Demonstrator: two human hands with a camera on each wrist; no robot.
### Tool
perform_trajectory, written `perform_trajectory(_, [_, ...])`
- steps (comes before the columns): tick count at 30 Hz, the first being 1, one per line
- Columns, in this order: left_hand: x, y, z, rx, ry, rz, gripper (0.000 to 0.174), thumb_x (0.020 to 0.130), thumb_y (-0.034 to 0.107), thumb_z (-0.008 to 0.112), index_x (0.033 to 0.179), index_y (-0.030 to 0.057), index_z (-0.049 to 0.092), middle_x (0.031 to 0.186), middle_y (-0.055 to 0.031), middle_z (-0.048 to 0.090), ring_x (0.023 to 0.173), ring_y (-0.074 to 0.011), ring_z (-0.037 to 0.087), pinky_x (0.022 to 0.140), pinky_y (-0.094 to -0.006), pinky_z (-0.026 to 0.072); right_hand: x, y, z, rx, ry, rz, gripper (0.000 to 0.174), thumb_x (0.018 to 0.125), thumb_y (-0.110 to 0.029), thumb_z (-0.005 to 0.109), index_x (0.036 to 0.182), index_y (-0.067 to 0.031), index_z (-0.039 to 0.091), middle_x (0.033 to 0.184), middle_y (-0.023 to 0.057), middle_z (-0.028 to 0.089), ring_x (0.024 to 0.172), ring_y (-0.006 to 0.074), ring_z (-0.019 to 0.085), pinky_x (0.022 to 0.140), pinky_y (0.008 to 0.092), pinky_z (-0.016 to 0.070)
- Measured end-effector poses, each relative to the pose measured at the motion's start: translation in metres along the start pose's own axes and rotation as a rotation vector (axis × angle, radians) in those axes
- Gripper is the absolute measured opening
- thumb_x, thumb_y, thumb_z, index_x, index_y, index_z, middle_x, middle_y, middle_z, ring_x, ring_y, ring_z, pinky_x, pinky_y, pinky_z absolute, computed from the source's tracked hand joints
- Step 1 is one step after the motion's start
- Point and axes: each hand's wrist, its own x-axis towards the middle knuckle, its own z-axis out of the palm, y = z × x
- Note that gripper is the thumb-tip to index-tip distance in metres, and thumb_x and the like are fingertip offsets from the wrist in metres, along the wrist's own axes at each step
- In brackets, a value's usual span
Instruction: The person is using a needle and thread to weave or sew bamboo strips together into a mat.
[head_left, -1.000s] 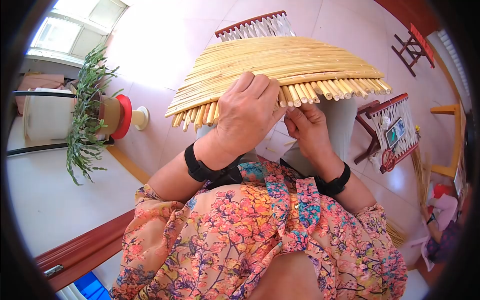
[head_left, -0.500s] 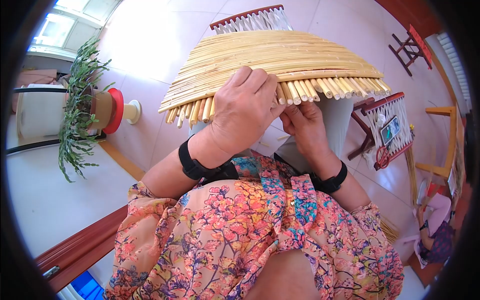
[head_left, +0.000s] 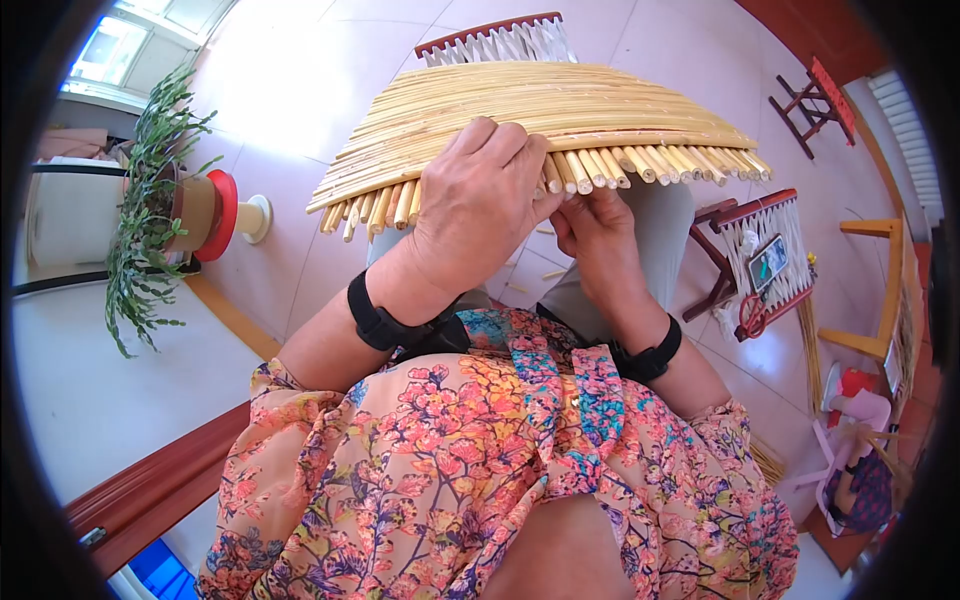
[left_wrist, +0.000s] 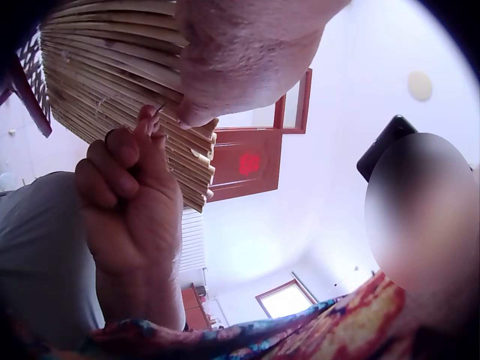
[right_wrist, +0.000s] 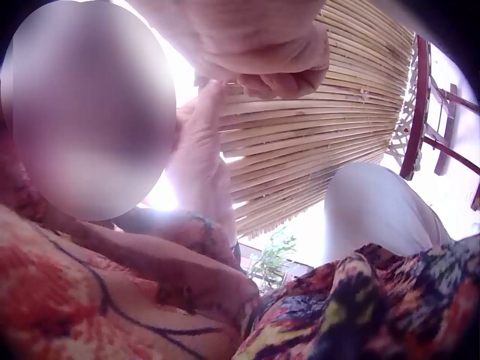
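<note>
A fan-shaped mat of straw-coloured stalks (head_left: pixel 520 95), stitched side by side, lies across the person's knees with its cut stalk ends toward the body. The left hand (head_left: pixel 475 195) grips its near edge, fingers curled over the top. Just to the right and lower, the right hand (head_left: pixel 605 245) has its fingertips at the underside of the stalk ends. From below, in the left wrist view, the right hand's thumb and forefinger pinch a thin dark needle (left_wrist: pixel 160 109) against the mat's underside. The right fingertips are partly hidden by the stalk ends in the head view.
A red-framed folding stool with white webbing (head_left: pixel 495 42) supports the mat's far side. Another stool (head_left: pixel 765 235) at right holds a phone (head_left: pixel 768 262) and red-handled scissors (head_left: pixel 751 316). A potted plant (head_left: pixel 150 200) stands at left. Another person (head_left: pixel 862 480) sits at lower right.
The mat and both hands have shifted slightly left and up in the head view, along with the background. Both hands keep their hold, the right fingertips staying under the stalk ends.
</note>
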Motion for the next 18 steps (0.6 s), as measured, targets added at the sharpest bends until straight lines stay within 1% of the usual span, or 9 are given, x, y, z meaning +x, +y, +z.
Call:
perform_trajectory(3, [0.003, 0.001, -0.001, 0.018, 0.004, 0.011, 0.040, 0.062, 0.016, 0.074, 0.098, 0.0038, 0.061, 0.085, -0.0067, 0.056, 0.079, -0.0255, 0.056, 0.067, -0.0352, 0.0489, 0.003, 0.001, 0.000, 0.055, -0.005, 0.006, 0.010, 0.096, -0.011, 0.052, 0.095, -0.0084, 0.061, 0.065, -0.0025, 0.052, 0.050, 0.0026, 0.038, 0.041, 0.0171, 0.0273])
perform_trajectory(5, [0.004, 0.002, -0.002, 0.034, 0.002, 0.016, 0.039, 0.062, 0.016, 0.074, 0.098, 0.0043, 0.061, 0.084, -0.0064, 0.055, 0.079, -0.0250, 0.056, 0.067, -0.0352, 0.0488, 0.002, 0.001, 0.003, 0.120, 0.016, 0.011, 0.009, 0.095, -0.013, 0.054, 0.095, -0.0097, 0.063, 0.062, -0.0044, 0.049, 0.052, 0.0022, 0.038, 0.044, 0.0178, 0.0287])
perform_trajectory(8, [0.003, 0.003, 0.000, 0.061, 0.008, 0.046, 0.039, 0.062, 0.016, 0.073, 0.097, 0.0041, 0.061, 0.082, -0.0061, 0.054, 0.078, -0.0239, 0.055, 0.066, -0.0345, 0.0488, 0.002, 0.004, 0.003, 0.179, 0.019, -0.018, 0.009, 0.095, -0.013, 0.054, 0.094, -0.0095, 0.063, 0.063, -0.0050, 0.049, 0.052, 0.0023, 0.038, 0.044, 0.0179, 0.0286])
perform_trajectory(11, [0.002, 0.003, 0.003, 0.058, 0.039, 0.070, 0.039, 0.062, 0.015, 0.073, 0.096, 0.0029, 0.060, 0.081, -0.0061, 0.053, 0.077, -0.0231, 0.055, 0.065, -0.0333, 0.0486, 0.002, 0.010, 0.001, 0.186, 0.015, -0.052, 0.010, 0.095, -0.010, 0.054, 0.095, -0.0084, 0.063, 0.065, -0.0049, 0.051, 0.053, 0.0025, 0.039, 0.044, 0.0178, 0.0289])
perform_trajectory(15, [0.000, 0.002, 0.008, 0.060, 0.079, 0.096, 0.039, 0.061, 0.014, 0.072, 0.096, 0.0014, 0.060, 0.081, -0.0061, 0.053, 0.076, -0.0231, 0.054, 0.065, -0.0327, 0.0485, 0.004, 0.008, -0.001, 0.208, -0.012, -0.047, 0.010, 0.095, -0.008, 0.053, 0.094, -0.0070, 0.062, 0.066, -0.0045, 0.052, 0.053, 0.0027, 0.040, 0.044, 0.0178, 0.0291])
perform_trajectory(17, [-0.001, 0.003, 0.009, 0.059, 0.100, 0.101, 0.039, 0.061, 0.013, 0.072, 0.096, 0.0011, 0.060, 0.081, -0.0063, 0.052, 0.075, -0.0231, 0.054, 0.065, -0.0327, 0.0484, 0.004, 0.006, 0.000, 0.185, -0.010, -0.081, 0.010, 0.095, -0.010, 0.052, 0.089, -0.0067, 0.059, 0.066, -0.0035, 0.052, 0.049, 0.0032, 0.040, 0.042, 0.0183, 0.0268])
perform_trajectory(18, [0.000, 0.003, 0.009, 0.060, 0.101, 0.104, 0.039, 0.062, 0.013, 0.072, 0.097, 0.0012, 0.060, 0.081, -0.0066, 0.053, 0.075, -0.0232, 0.054, 0.065, -0.0328, 0.0485, 0.004, 0.004, 0.001, 0.182, -0.010, -0.079, 0.010, 0.095, -0.010, 0.052, 0.089, -0.0067, 0.059, 0.066, -0.0035, 0.052, 0.049, 0.0032, 0.040, 0.042, 0.0183, 0.0268])
